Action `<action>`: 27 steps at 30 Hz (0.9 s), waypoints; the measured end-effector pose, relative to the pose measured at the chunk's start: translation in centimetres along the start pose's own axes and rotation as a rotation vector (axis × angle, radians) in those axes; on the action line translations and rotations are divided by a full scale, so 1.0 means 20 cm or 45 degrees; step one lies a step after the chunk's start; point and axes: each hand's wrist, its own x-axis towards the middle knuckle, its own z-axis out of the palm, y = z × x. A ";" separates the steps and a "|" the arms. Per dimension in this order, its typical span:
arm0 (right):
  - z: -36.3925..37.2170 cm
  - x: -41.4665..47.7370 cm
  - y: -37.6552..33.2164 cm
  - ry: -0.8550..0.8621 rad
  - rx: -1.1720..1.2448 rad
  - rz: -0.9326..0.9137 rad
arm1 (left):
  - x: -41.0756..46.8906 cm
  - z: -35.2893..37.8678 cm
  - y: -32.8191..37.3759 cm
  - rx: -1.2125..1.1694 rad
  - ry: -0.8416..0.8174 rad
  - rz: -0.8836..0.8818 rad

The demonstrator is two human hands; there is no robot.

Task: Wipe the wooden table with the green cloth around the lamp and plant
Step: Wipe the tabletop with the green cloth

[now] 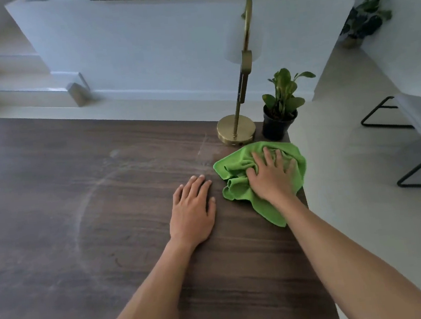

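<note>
The dark wooden table (83, 198) fills the lower left of the head view. At its far right corner stand a brass lamp (236, 129) and a small plant in a black pot (278, 121). Just in front of them lies the crumpled green cloth (234, 170), reaching the table's right edge. My right hand (271, 176) presses flat on the cloth with fingers spread. My left hand (192, 210) rests flat on the bare wood to the left of the cloth, holding nothing.
Pale streaks curve across the wood left of my hands. The table's right edge drops to a light floor where black metal chair legs (418, 171) stand. A white wall runs behind the table, and a second plant (366, 18) sits far right.
</note>
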 end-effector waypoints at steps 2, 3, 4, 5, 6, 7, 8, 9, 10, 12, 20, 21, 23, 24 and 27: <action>0.02 -0.04 -0.11 0.015 -0.014 -0.080 | 0.00 -0.02 -0.03 -0.054 -0.004 0.028; 0.04 -0.09 -0.15 0.028 -0.022 -0.150 | 0.01 -0.04 -0.06 -0.063 -0.007 0.050; 0.05 -0.15 -0.17 0.031 -0.024 -0.223 | 0.01 -0.06 -0.10 -0.042 -0.008 0.080; 0.06 -0.21 -0.17 0.034 -0.015 -0.298 | 0.01 -0.09 -0.15 0.004 -0.008 0.105; 0.07 -0.27 -0.16 0.034 -0.010 -0.370 | 0.01 -0.12 -0.21 0.054 -0.010 0.108; 0.08 -0.31 -0.15 0.023 -0.012 -0.426 | 0.02 -0.14 -0.27 0.090 -0.012 0.095; 0.07 -0.31 -0.13 0.005 -0.019 -0.463 | 0.03 -0.17 -0.33 0.114 -0.016 0.073; 0.06 -0.28 -0.12 -0.018 -0.033 -0.475 | 0.03 -0.19 -0.39 0.127 -0.025 0.047; 0.04 -0.23 -0.13 -0.051 -0.045 -0.445 | 0.04 -0.21 -0.45 0.133 -0.040 0.020; 0.02 -0.14 -0.23 -0.110 -0.081 -0.288 | 0.06 -0.26 -0.57 0.134 -0.075 -0.005; 0.17 -0.23 -0.75 -0.011 -0.179 -0.435 | 0.22 -0.35 -1.01 0.125 -0.066 0.002; 0.16 -0.20 -0.75 -0.003 -0.174 -0.429 | 0.25 -0.36 -1.06 0.119 -0.067 -0.013; 0.16 -0.09 -0.77 0.009 -0.187 -0.376 | 0.29 -0.36 -1.15 0.100 -0.070 -0.023; 0.16 -0.03 -0.79 0.011 -0.186 -0.344 | 0.30 -0.36 -1.16 0.090 -0.061 -0.019; 0.17 0.16 -0.90 0.028 -0.174 -0.287 | 0.29 -0.35 -1.18 0.067 -0.029 -0.011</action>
